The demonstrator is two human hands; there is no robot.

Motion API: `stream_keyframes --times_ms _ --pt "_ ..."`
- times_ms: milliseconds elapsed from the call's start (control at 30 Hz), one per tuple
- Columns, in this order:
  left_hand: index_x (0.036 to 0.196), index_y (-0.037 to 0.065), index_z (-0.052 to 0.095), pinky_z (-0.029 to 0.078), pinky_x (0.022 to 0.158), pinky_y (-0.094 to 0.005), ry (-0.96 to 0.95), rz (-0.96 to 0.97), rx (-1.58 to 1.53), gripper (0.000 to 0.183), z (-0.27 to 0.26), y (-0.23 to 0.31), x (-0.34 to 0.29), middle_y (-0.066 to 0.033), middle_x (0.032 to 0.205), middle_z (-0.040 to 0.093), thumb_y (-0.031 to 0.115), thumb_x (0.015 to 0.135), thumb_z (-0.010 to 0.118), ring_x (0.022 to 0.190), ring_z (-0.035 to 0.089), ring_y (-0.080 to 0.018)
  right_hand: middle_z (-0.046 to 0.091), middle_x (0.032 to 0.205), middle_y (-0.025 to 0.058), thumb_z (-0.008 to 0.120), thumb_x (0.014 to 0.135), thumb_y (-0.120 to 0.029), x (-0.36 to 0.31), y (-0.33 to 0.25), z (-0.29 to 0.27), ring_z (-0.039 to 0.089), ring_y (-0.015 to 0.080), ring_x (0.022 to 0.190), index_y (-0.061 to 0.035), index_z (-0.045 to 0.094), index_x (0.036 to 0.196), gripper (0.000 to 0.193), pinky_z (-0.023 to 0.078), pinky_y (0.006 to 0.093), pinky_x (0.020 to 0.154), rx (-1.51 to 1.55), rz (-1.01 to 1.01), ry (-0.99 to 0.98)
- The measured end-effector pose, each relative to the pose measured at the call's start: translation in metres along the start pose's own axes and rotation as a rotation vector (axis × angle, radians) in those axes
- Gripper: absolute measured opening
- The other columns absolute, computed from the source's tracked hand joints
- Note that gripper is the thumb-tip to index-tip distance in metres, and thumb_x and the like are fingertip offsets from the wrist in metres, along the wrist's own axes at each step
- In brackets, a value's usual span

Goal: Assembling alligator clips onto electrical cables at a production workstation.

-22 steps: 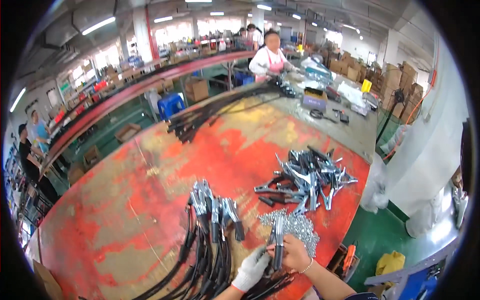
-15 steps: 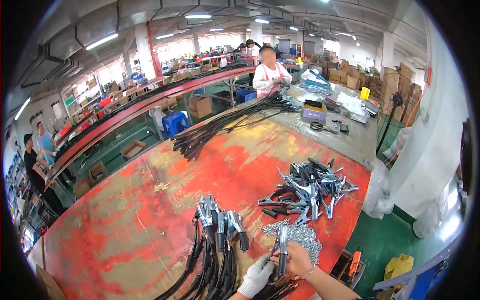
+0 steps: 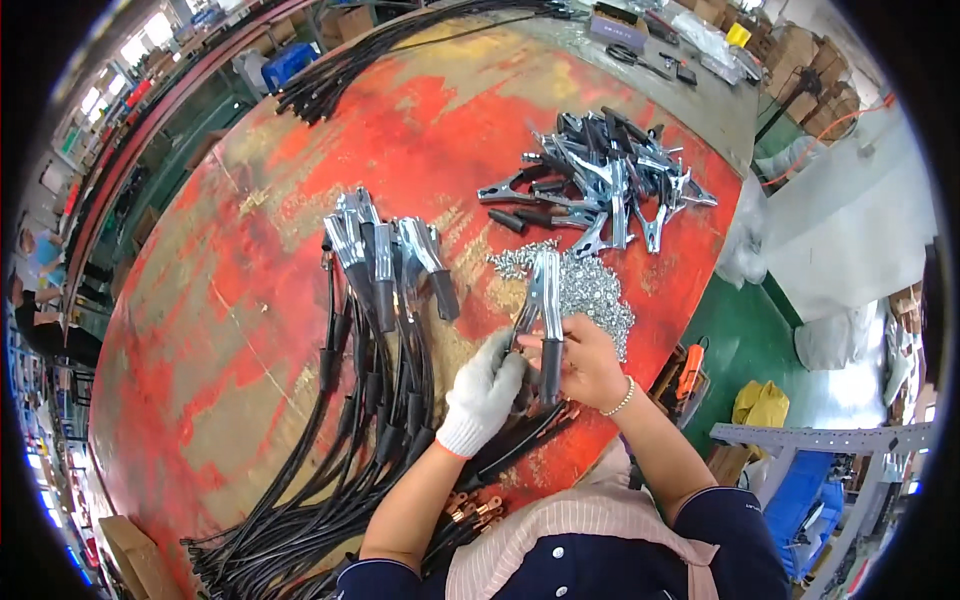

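The view has tipped downward since the earlier frame, so the clamps and hands sit higher in it and the striped apron (image 3: 530, 530) now shows; the hands have stayed at the same clamp. At left on the red-patched counter (image 3: 190, 385), silver clamps with black handles (image 3: 349, 245) lie in a row at the upper ends of black cables (image 3: 300, 440), whose copper lugs (image 3: 484, 512) show near the apron. Next, the gloved left hand (image 3: 485, 392) has its grip closed at the left handle of the held clamp (image 3: 549, 300), though the glove partly hides the contact. That clamp stands jaws away from the person, just beside the small silver fasteners (image 3: 597, 295). The bare right hand (image 3: 590, 367) grasps its right handle, fingers behind it. Beyond the fasteners, loose clamps (image 3: 618, 195) lie heaped.
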State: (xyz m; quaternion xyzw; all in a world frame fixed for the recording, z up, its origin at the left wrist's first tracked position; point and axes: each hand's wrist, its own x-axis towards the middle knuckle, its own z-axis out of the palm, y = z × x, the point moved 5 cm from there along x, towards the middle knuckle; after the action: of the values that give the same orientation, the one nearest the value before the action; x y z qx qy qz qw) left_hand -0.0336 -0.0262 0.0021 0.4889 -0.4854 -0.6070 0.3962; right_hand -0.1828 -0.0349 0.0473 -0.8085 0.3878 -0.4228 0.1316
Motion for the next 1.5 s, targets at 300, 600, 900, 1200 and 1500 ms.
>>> stream_keyframes --times_ms 300,600,900,1200,1500 --pt "0.13 0.002 0.05 0.047 0.059 -0.0227 0.004 -0.166 -0.03 0.035 -0.001 0.003 -0.002 -0.0029 0.081 0.061 0.013 0.096 0.048 0.066 0.056 -0.0071 0.06 0.075 0.0053 0.073 0.075 -0.009 -0.009 0.024 -0.004 0.056 0.0263 0.067 -0.0112 0.07 0.087 0.013 0.045 0.036 0.06 0.034 0.016 -0.043" --pt "0.133 0.01 0.044 0.052 0.054 -0.0429 0.161 0.13 1.226 0.054 -0.026 0.022 0.028 -0.0185 0.079 0.067 0.032 0.086 0.061 0.064 0.067 -0.0308 0.06 0.114 0.0026 0.062 0.076 -0.008 0.032 0.155 -0.035 0.051 0.0238 0.113 -0.0172 0.065 0.113 0.038 0.04 0.0393 0.091 -0.745 0.005 -0.241" --pt "0.117 0.011 0.06 0.047 0.039 -0.0303 0.361 0.586 1.889 0.044 -0.04 -0.02 0.039 0.0007 0.054 0.056 0.028 0.078 0.07 0.043 0.057 -0.0145 0.062 0.112 0.0027 0.072 0.077 -0.026 0.065 0.178 -0.03 0.053 0.0243 0.116 -0.0138 0.061 0.112 0.038 0.038 0.0403 0.099 -0.76 -0.145 -0.497" --pt "0.108 0.018 0.059 0.052 0.044 -0.0368 0.32 0.28 1.893 0.023 -0.08 0.001 0.062 -0.0042 0.066 0.063 0.016 0.085 0.054 0.058 0.066 -0.0221 0.065 0.105 0.0092 0.061 0.094 -0.034 0.073 0.195 -0.13 0.063 0.0165 0.095 -0.0014 0.06 0.116 0.039 0.049 0.0282 0.085 0.25 0.497 0.28" --pt "0.095 0.018 0.064 0.052 0.062 -0.0409 -0.225 0.232 1.324 0.018 0.007 -0.003 0.001 -0.0096 0.081 0.065 0.034 0.086 0.064 0.074 0.066 -0.0287 0.063 0.097 0.0116 0.054 0.098 -0.035 -0.018 0.165 -0.072 0.061 0.0283 0.104 -0.0018 0.057 0.094 0.034 0.049 0.0525 0.098 1.536 1.041 0.814"
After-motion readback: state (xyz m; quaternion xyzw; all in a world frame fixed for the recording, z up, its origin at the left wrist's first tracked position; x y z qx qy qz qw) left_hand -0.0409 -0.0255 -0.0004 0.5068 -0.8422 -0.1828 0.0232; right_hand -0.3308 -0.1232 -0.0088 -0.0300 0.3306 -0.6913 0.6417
